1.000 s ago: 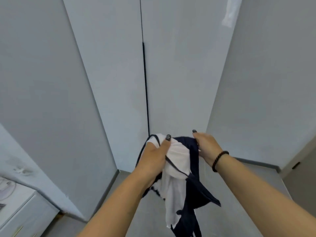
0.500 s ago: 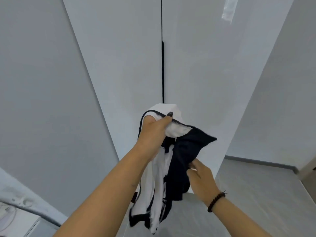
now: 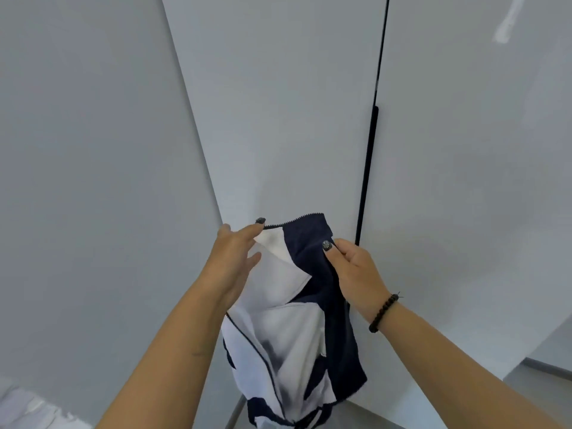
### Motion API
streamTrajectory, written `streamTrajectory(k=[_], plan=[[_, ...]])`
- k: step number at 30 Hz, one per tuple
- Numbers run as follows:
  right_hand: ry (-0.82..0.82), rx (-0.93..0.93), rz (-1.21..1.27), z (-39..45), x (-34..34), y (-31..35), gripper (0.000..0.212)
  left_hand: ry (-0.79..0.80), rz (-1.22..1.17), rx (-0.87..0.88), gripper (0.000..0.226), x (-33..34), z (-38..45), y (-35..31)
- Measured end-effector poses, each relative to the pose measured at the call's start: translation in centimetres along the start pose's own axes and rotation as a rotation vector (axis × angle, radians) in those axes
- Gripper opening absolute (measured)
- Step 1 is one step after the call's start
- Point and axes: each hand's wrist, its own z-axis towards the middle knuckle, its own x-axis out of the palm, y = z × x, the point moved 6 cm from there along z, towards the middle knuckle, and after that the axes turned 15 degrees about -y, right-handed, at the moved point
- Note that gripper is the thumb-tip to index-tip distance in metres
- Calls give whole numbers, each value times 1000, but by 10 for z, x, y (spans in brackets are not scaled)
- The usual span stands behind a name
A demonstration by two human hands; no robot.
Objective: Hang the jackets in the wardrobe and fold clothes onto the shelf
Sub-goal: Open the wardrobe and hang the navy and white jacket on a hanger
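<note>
Jacket: soft knit, white panels with navy blocks, toothed zipper tape along the top edge, thin navy piping down the white front. It hangs limp and bunched mid-air between both hands, in front of the closed wardrobe doors.

Right hand pinches the navy collar area, thumb on top, fingers curled behind the cloth. Beaded dark bracelet on that wrist.

Left hand: fingers mostly straight, tips on the white edge by the zipper; can't tell if it actually grasps or just touches.

Doors are flat, matte, pale grey; a dark vertical seam with a black strip handle sits just right of the jacket, close behind the right hand. Plain wall to the left, open space on that side.

Jacket's lower hem is cut off by the frame bottom. Pale blurred patch at lower left, unidentifiable.
</note>
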Motion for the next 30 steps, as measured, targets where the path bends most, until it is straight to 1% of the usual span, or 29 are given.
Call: streamTrajectory(k=[1,3,5,7,8,9,10,12,13,15,17,19,21,23,25,27,28,30], plan=[[26,-26,4,15,8,7,40,23,77,-1,75,0,9,4],[112,-75,-3,38,24,21,40,85,229,50,100,0,22,10],[255,-133,-20,53,41,31,40,209,371,142,114,5,28,20],[376,-182,-31,62,54,42,41,387,485,219,119,17,30,39],[402,-203,-22,66,59,48,41,467,508,243,115,25,29,51],[407,-219,-3,72,62,54,42,501,518,269,105,32,29,62],[394,-232,18,78,63,61,42,473,524,290,87,37,30,71],[354,-266,24,89,63,69,41,289,504,283,35,39,42,83],[336,-286,3,94,62,71,41,199,475,245,25,39,50,88],[291,-299,-37,103,58,69,40,92,383,174,34,38,63,90],[216,-239,-41,114,47,59,40,42,278,114,30,41,75,86],[99,-171,-48,123,28,46,37,36,232,97,23,47,87,81],[-76,-174,-49,125,5,36,26,41,233,109,17,56,99,74],[-328,-235,8,120,-21,36,12,55,229,117,14,64,108,67],[-578,-295,58,115,-44,41,20,108,185,92,13,72,112,59],[-756,-308,52,116,-58,45,25,180,158,73,17,80,113,51],[-811,-301,24,117,-61,47,25,218,146,71,20,83,114,46],[-854,-258,-49,122,-60,45,23,286,139,83,21,86,116,37]])
